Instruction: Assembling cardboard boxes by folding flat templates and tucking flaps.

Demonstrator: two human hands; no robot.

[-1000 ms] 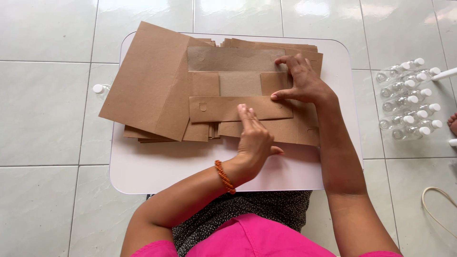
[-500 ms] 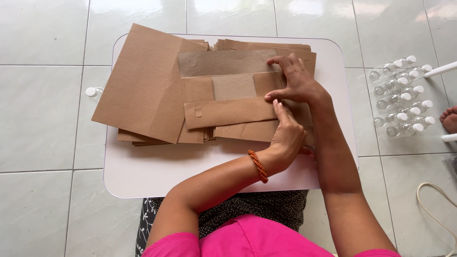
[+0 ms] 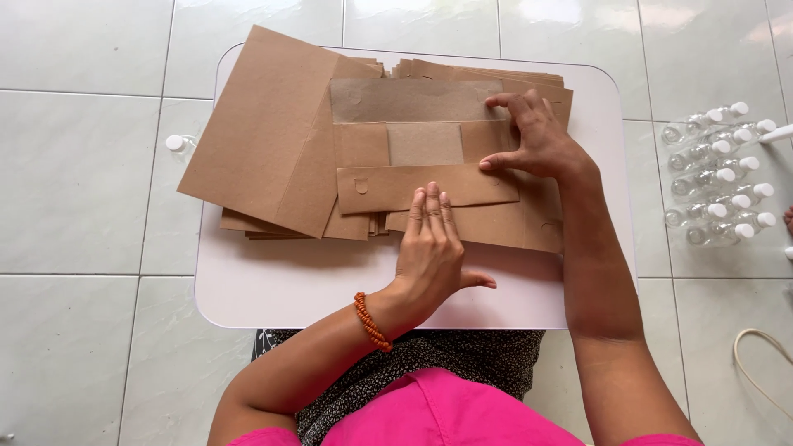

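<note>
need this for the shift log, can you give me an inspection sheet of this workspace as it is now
surface: small white rounded table on pale floor tiles.
job's things: brown folded cardboard piece atop stack of flat brown cardboard sheets.
clutter: clear small plastic bottles with white caps on floor at right; one more bottle at left.
grippers: left hand flat, fingers pressing the fold; right hand pinching its upper edge.
cables: pale cord loop on floor at right.
surroundings: nothing seen beyond tiles.

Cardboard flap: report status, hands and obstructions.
Left hand flat on folded cardboard flap. Right hand pinching its right end. Cardboard stack crowds the left.
</note>
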